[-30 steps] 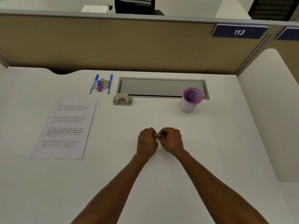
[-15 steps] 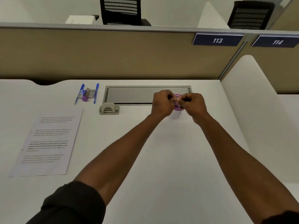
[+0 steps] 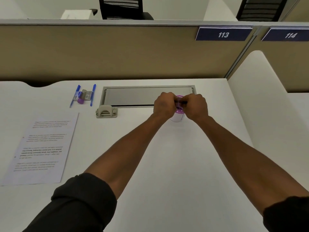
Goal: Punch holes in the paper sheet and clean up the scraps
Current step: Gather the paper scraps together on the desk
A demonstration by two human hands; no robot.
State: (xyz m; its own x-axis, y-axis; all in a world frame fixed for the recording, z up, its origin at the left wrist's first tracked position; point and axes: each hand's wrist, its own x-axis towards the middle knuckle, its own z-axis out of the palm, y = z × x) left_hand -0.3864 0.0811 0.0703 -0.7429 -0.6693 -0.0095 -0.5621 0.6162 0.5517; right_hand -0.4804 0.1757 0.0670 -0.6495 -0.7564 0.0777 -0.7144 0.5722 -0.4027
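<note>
A printed paper sheet (image 3: 43, 148) lies flat on the white desk (image 3: 167, 164) at the left. A grey hole punch (image 3: 106, 111) stands beyond the sheet's top right corner. A small white cup with a purple liner (image 3: 177, 117) stands right of the punch. My left hand (image 3: 164, 104) and my right hand (image 3: 195, 105) meet right over the cup's mouth and hide most of it. Both have their fingertips pinched together on tiny paper scraps that barely show.
Two blue pens (image 3: 75, 96) and a small purple item (image 3: 81, 99) lie at the back left. A grey cable hatch (image 3: 133, 96) is set into the desk behind the punch. A tan partition (image 3: 117, 52) closes the back and a white divider (image 3: 260, 97) the right side.
Both hands, pinched on a small white scrap at mid-desk a second ago, have moved away from me to the cup and now hold still over its mouth.
</note>
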